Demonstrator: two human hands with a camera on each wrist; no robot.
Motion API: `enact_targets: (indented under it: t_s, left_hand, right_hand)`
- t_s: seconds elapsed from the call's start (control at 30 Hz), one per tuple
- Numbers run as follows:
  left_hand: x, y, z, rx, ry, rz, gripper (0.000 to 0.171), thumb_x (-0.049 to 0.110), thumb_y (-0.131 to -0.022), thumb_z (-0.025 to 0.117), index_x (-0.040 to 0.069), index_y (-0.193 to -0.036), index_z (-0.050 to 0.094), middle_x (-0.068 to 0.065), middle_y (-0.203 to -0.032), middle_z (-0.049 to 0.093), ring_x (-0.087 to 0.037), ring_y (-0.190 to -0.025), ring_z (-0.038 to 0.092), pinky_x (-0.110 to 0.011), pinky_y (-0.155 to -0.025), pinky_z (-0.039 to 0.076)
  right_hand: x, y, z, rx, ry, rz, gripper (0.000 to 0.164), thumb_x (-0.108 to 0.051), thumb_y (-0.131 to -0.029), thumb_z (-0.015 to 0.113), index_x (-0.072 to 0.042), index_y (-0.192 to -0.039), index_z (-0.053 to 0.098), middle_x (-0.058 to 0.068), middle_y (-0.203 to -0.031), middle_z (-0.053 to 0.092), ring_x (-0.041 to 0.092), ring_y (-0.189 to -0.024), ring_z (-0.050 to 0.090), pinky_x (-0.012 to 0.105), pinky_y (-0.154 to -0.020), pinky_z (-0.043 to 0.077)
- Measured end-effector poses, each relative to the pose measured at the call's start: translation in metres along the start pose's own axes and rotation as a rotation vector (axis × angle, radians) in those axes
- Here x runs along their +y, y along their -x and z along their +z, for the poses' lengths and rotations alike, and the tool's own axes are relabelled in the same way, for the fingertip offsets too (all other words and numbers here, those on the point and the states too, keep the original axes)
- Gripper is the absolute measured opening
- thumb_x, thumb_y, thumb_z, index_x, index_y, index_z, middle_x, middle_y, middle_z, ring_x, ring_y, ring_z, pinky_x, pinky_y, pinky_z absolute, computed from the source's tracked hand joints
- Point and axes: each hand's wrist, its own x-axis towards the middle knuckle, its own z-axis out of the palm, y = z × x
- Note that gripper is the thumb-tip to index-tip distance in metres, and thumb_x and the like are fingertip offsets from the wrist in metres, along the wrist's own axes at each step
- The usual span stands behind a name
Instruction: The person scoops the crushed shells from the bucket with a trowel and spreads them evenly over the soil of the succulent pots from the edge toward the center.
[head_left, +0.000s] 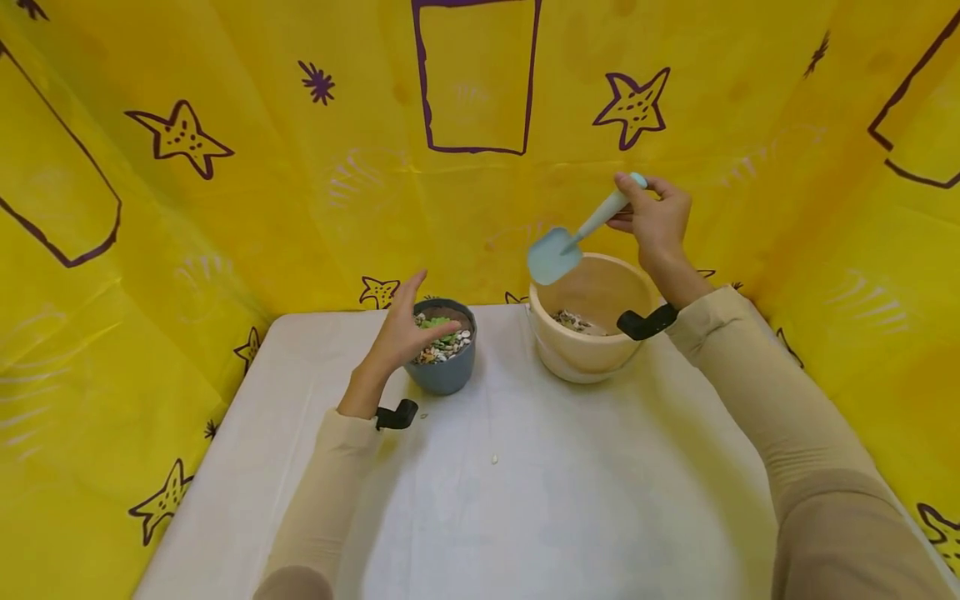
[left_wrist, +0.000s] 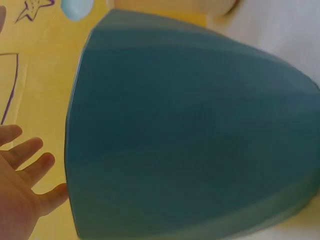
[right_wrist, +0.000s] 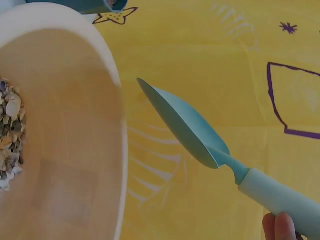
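A round cream bucket (head_left: 581,360) stands right of center, a tapered blue-gray pot (head_left: 446,379) mid-frame, as your left hand (head_left: 401,332) spreads empty fingers wide beside it and your right hand (head_left: 662,218) pinches a pale-blue scoop-bladed trowel (head_left: 592,223), upper right.

Smooth plastic trowel (head_left: 592,222); smooth, matt pot (head_left: 444,375); creased cloth sleeves (head_left: 780,408)

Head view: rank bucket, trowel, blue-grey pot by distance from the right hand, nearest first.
1. Trowel: held by its handle in the right hand.
2. Bucket: below that hand, toward the right.
3. Blue-grey pot: farthest, over to the left, by the left hand.
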Motion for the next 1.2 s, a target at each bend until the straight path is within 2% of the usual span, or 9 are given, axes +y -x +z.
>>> enact_targets:
  t_s: [0.17,0.37,0.53,0.83,1.07,1.2]
  left_hand:
    - [0.008,-0.004,0.008,0.005,0.005,0.021,0.11,0.067,-0.072,0.073,0.019,-0.156,0.02,-0.007,-0.163,0.017,-0.03,-0.15,0.017,-0.064,-0.116,0.023]
    - [0.018,-0.007,0.017,-0.028,0.006,0.05,0.107,0.065,-0.076,0.072,0.018,-0.156,0.02,-0.009,-0.163,0.016,-0.031,-0.15,0.017,-0.064,-0.116,0.023]
    - [0.025,-0.01,0.025,-0.012,0.025,0.08,0.103,0.062,-0.077,0.072,0.019,-0.156,0.023,-0.007,-0.162,0.02,-0.029,-0.149,0.019,-0.063,-0.116,0.023]
    - [0.034,-0.013,0.041,-0.047,0.052,0.084,0.107,0.069,-0.074,0.07,0.018,-0.156,0.023,-0.009,-0.162,0.02,-0.03,-0.149,0.021,-0.06,-0.117,0.024]
    - [0.041,-0.018,0.06,-0.058,0.061,0.1,0.096,0.042,-0.081,0.077,0.013,-0.155,0.025,-0.011,-0.16,0.025,-0.03,-0.148,0.024,-0.057,-0.117,0.026]
    - [0.043,-0.02,0.072,-0.071,0.059,0.094,0.094,0.038,-0.081,0.078,0.009,-0.154,0.025,-0.013,-0.159,0.025,-0.032,-0.148,0.024,-0.057,-0.117,0.027]
  right_hand:
    - [-0.003,-0.001,-0.006,0.002,0.007,-0.02,0.023,-0.024,-0.079,0.081,-0.007,-0.091,0.071,0.004,-0.065,0.071,0.017,-0.053,0.069,0.027,-0.052,0.057]
    - [-0.008,0.0,-0.01,0.003,0.014,-0.039,0.023,-0.023,-0.078,0.082,-0.007,-0.091,0.072,0.004,-0.067,0.072,0.016,-0.055,0.07,0.027,-0.052,0.057]
    - [-0.01,0.001,-0.012,0.004,0.027,-0.053,0.023,-0.023,-0.077,0.082,-0.007,-0.09,0.072,0.003,-0.068,0.072,0.016,-0.056,0.07,0.026,-0.052,0.057]
    - [-0.012,-0.002,-0.019,0.004,0.054,-0.048,0.02,-0.021,-0.077,0.082,-0.007,-0.088,0.072,0.003,-0.068,0.072,0.015,-0.055,0.07,0.026,-0.05,0.056]
    - [-0.014,-0.003,-0.027,-0.012,0.117,-0.049,0.021,-0.023,-0.078,0.082,-0.008,-0.088,0.072,0.001,-0.07,0.071,0.014,-0.057,0.07,0.025,-0.051,0.056]
    - [-0.012,-0.002,-0.032,-0.021,0.187,-0.062,0.024,-0.025,-0.079,0.08,-0.007,-0.091,0.071,-0.001,-0.071,0.071,0.013,-0.058,0.07,0.023,-0.052,0.056]
